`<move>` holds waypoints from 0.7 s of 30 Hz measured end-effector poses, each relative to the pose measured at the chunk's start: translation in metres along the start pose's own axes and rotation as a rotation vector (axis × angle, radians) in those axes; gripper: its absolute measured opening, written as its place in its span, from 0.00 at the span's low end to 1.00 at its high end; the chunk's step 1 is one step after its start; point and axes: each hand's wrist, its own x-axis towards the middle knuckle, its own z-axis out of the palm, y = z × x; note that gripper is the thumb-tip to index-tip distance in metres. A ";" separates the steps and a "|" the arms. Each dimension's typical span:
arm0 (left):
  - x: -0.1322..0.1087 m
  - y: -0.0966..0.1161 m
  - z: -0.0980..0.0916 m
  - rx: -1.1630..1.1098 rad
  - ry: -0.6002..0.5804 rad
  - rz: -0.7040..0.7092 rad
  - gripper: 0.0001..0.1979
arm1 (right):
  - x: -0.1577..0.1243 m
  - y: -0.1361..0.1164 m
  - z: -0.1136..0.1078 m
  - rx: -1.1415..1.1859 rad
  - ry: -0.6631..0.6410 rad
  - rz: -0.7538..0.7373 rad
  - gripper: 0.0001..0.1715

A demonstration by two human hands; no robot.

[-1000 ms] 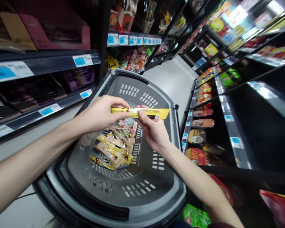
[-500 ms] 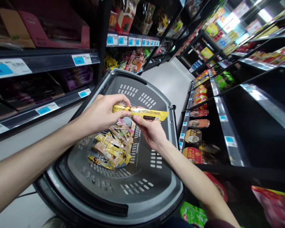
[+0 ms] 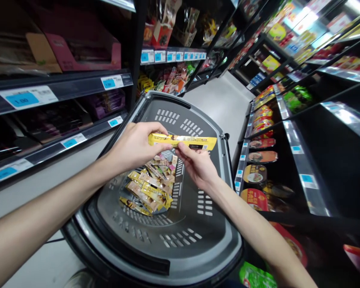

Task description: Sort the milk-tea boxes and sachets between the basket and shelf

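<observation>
A long yellow snack packet (image 3: 198, 143) is held level above a grey shopping basket (image 3: 198, 260). My left hand (image 3: 138, 145) pinches the packet's left end between thumb and fingers. Near the packet's middle, my right hand (image 3: 198, 164) grips it from below, thumb on the front. The packet's right end sticks out free. Lower down, on the basket's floor, lies a pile of small yellow and beige packets (image 3: 151, 184), partly hidden by my left hand.
Dark shelves with price tags (image 3: 28, 97) and a pink display box (image 3: 81, 52) stand at the left. More shelves with red-lidded tubs (image 3: 254, 199) run along the right. The pale aisle floor (image 3: 217, 96) stretches ahead.
The view has shifted, so the basket and shelves sit slightly further right and lower. Both hands keep their hold, and the packet's printed face is turned a little more to view.
</observation>
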 end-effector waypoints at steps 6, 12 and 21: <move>-0.001 0.001 -0.001 0.026 0.008 -0.014 0.17 | -0.001 0.002 0.000 0.021 0.039 0.021 0.16; -0.002 0.002 -0.001 0.010 -0.013 -0.019 0.16 | -0.003 0.003 0.001 -0.014 0.070 -0.016 0.14; -0.001 0.001 0.000 0.028 -0.038 -0.014 0.14 | -0.005 0.002 0.004 -0.044 0.092 -0.051 0.18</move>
